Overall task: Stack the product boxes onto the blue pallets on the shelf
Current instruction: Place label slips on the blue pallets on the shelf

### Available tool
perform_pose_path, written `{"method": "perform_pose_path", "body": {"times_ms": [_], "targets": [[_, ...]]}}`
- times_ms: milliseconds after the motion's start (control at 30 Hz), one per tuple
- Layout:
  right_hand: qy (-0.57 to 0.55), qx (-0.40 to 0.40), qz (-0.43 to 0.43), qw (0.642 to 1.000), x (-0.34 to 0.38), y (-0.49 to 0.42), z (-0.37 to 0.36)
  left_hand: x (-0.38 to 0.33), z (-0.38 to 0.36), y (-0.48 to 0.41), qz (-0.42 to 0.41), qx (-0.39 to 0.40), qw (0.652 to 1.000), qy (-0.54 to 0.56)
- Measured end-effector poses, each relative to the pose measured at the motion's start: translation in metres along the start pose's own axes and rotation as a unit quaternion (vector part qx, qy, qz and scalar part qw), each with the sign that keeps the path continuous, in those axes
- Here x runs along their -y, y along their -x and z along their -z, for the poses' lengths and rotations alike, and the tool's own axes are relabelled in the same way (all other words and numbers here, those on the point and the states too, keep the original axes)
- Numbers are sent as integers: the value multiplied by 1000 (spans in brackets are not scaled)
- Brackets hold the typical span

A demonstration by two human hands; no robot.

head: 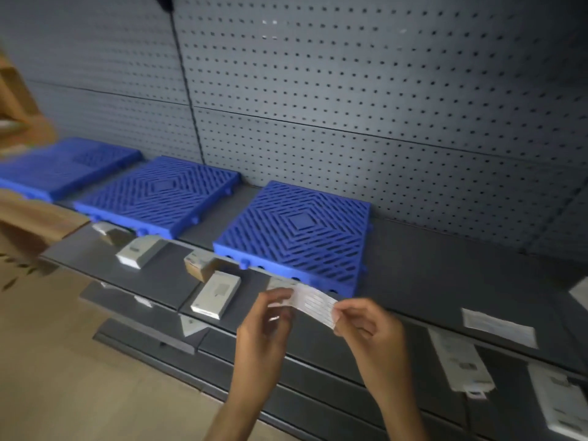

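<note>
Plainly, both hands are busy with something other than the task: the left hand (265, 319) and right hand (366, 323) each pinch one end of a white paper slip (313, 303), held stretched between them above the front edge of the shelf (429, 281).

The risk, as I judge it, is that a box gets grabbed with the slip still pinched, so the grip is weak and the box drops or slides off the shelf's front edge.

Just beyond the left hand lies a flat white box (216, 296) near that front edge. Further left and back are a brown-and-white box (199, 265) and a grey-white box (138, 251).

Behind them three blue pallets carry nothing yet: the nearest pallet (296, 233) straight beyond the hands, the middle pallet (159, 194), and the blurred far pallet (63, 167) toward the shelf's left end, against the pegboard (350, 90).
</note>
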State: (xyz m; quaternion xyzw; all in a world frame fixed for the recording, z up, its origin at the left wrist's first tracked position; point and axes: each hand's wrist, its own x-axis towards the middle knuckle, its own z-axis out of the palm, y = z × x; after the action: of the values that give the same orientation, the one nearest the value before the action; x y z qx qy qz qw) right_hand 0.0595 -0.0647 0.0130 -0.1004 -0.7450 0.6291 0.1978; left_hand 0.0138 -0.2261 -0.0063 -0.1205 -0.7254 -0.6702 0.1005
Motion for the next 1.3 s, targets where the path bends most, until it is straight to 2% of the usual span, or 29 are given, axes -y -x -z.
{"method": "perform_pose_path", "body": {"times_ms": [67, 200, 500, 800, 1033, 1300], "targets": [[12, 11, 10, 1000, 8, 5, -41, 2, 42, -3, 42, -2, 998, 51], [36, 42, 26, 998, 22, 12, -120, 1, 124, -19, 80, -30, 994, 70], [54, 118, 50, 990, 42, 1, -277, 29, 270, -63, 132, -171, 971, 104], [-23, 137, 53, 989, 46, -50, -422, 62, 375, -143, 136, -242, 953, 119], [15, 125, 108, 986, 51, -104, -520, 82, 448, -222, 124, -255, 957, 67], [35, 104, 126, 986, 62, -151, -615, 106, 520, -306, 83, -249, 965, -1]]}}
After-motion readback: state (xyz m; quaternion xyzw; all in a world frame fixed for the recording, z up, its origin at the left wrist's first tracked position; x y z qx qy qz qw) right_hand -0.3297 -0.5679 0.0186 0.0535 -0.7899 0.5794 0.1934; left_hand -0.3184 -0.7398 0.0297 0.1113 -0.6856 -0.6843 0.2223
